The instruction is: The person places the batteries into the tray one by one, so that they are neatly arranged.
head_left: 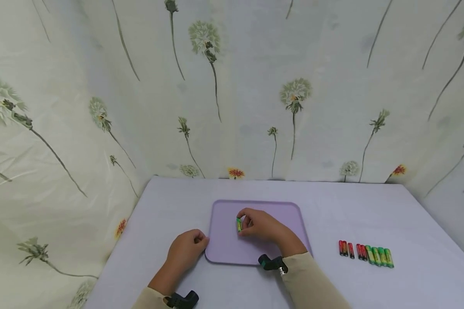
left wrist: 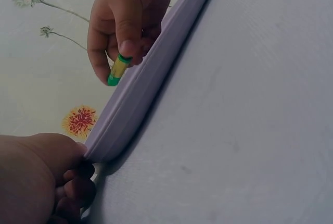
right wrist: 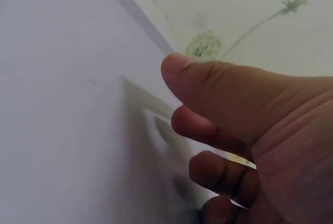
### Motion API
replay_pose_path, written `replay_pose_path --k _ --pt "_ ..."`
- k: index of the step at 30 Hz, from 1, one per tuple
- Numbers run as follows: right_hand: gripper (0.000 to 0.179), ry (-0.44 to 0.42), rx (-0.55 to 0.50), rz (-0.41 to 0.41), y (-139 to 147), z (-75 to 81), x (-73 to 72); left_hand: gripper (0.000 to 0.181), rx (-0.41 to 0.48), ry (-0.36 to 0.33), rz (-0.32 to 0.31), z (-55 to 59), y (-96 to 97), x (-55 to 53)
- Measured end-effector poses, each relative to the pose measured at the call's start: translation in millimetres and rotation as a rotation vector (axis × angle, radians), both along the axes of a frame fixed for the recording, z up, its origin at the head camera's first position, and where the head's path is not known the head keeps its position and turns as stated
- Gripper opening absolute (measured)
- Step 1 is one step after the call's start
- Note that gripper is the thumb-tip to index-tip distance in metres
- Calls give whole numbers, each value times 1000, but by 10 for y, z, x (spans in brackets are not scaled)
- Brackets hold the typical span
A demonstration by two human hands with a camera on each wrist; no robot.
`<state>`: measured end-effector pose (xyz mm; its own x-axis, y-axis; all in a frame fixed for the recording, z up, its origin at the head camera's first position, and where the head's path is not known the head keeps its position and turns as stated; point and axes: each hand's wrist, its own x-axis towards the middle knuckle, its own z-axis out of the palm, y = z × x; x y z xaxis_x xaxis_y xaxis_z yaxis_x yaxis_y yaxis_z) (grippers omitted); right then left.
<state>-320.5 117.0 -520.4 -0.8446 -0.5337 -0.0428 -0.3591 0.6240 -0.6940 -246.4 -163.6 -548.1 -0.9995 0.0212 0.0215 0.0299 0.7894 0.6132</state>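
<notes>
Along the near left side of the lilac tray [head_left: 224, 253], hold the left hand [head_left: 186, 249] steady, with thumb to the rim and fingers curled in close, apparently pinching the edge. Judge this a brace; avoid tugging or pressing down. Over the left half of the tray floor, watch the green-and-gold battery [head_left: 239, 225], pinched end to end between thumb and index finger of the right hand [head_left: 265, 225], with fingers narrowed to just that length. Cannot tell whether touching the tray or just above. For lifting or laying down alike, probably best to grip lightly, bring level, and part the fingers gradually, for fear of rolling. Right of the tray, well apart, leave undisturbed a row of red batteries [head_left: 340, 247], followed by four green batteries [head_left: 382, 256], lying side by side on the pale bench [head_left: 336, 206]. Beyond the tray's far edge, see a backdrop [head_left: 247, 141] printed with dandelions.
</notes>
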Motion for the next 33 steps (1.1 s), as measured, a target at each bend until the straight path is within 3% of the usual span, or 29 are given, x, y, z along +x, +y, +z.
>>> replay_pose_path --k 7,12,22,33 --pt "43 19 40 21 -184 -8 -25 20 13 -2 7 23 -13 -31" --pt "45 15 63 -13 -287 -35 -10 21 19 -3 4 -6 -17 -51" --pt "48 0 104 -16 -616 -217 212 21 15 -22 -26 -115 -83 131" --pt "51 135 141 -28 -859 -88 177 21 13 26 -38 -34 -60 -36"
